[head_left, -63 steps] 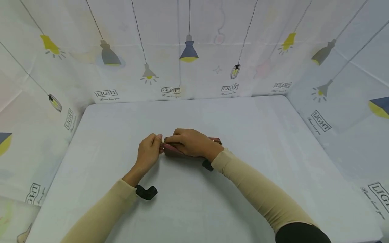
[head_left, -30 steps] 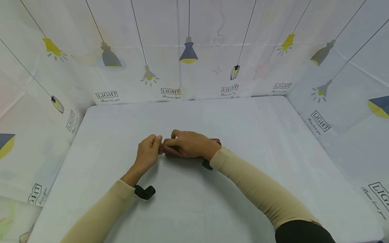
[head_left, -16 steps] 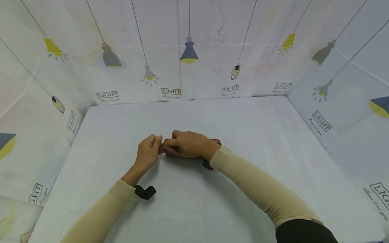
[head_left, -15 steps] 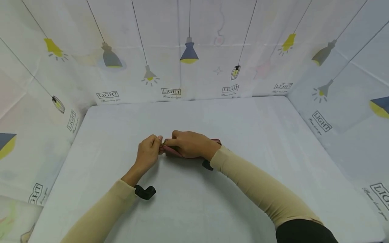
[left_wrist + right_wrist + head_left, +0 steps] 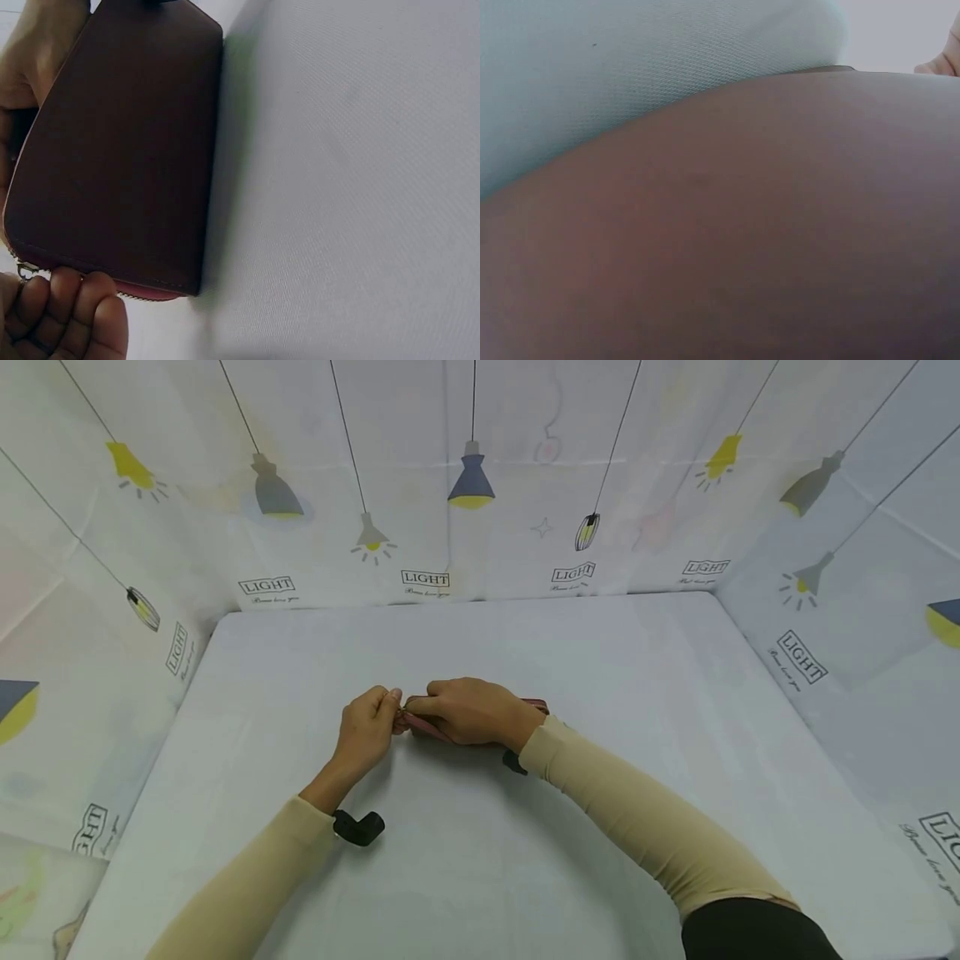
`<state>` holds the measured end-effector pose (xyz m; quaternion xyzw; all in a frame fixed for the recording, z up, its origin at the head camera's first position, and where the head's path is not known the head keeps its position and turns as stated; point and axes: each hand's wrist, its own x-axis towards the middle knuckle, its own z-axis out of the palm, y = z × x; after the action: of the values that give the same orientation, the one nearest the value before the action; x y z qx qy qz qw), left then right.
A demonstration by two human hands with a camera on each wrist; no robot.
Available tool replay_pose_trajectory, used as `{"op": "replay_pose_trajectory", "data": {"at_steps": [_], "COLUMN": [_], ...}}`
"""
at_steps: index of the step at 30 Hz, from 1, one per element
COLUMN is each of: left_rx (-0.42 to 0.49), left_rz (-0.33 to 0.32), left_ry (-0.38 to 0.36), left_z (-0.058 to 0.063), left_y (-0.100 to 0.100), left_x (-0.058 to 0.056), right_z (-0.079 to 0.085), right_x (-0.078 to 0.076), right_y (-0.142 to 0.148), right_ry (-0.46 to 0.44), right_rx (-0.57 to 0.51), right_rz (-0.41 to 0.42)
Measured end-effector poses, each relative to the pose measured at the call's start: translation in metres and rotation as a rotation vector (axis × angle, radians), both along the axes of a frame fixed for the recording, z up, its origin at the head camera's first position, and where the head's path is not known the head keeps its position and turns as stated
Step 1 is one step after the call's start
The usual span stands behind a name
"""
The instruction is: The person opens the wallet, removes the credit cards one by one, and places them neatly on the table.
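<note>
Showing, well out to the left of the left hand (image 5: 363,727), white wall cloth (image 5: 71,585) printed with yellow, grey and blue hanging lamps, running on beyond both hands and round to the far right. Wearing, behind the left wrist, a fitted beige fabric sleeve (image 5: 240,885), with a small bent black plastic camera (image 5: 360,828) jutting out on the inner side. Pinching, with left thumb and curled fingers, the small gold-coloured metal zip pull (image 5: 28,267) at the end of a rectangular, dark reddish-brown, smooth-faced wallet (image 5: 127,150). Having that wallet just right of the left fingertips and under the right hand (image 5: 480,710), with its narrow pinkish zipped edge (image 5: 427,727) visible between the hands. Gripping the wallet from above with bent right fingers; cannot tell where the right thumb lies. Carrying another black camera (image 5: 514,763), mostly hidden, below the right wrist. Wearing, further right behind that hand, a matching beige sleeve (image 5: 622,802), then plain black fabric (image 5: 757,931) higher up the arm. Working over a smooth white tabletop (image 5: 450,860), stretching out around both hands
</note>
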<state>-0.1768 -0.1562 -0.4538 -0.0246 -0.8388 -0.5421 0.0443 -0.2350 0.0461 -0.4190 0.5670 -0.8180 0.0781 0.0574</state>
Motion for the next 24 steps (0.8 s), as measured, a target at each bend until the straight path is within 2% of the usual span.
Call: {"op": "replay_pose_trajectory", "data": {"at_steps": [4,6,11,13,19,24], "left_rx": [0.020,0.033,-0.032,-0.081,-0.283,-0.436], "left_rz": [0.007,0.007,0.022,0.032,0.040,0.038], "left_ry": [-0.005,-0.032,-0.127,-0.126,-0.024,-0.024], "left_z": [-0.002,-0.007,-0.023,-0.027,-0.030,-0.031], "left_y": [-0.001,-0.001,-0.003,-0.003,-0.002,0.000], "left_x": [-0.001,-0.001,-0.002,-0.002,-0.007,-0.011], "right_z": [-0.001,0.000,0.001,0.002,0.001,0.000], "right_x": [-0.001,-0.001,0.001,0.001,-0.003,-0.005], "right_y": [-0.001,0.000,0.001,0.001,0.004,0.008], "right_ry": [-0.034,-0.055,-0.092,-0.090,-0.085,-0.094], "right_rx": [0.028,0.035,0.049,0.049,0.027,-0.015], "right_rz": [-0.015,-0.025,-0.036,-0.032,-0.030,-0.045]}}
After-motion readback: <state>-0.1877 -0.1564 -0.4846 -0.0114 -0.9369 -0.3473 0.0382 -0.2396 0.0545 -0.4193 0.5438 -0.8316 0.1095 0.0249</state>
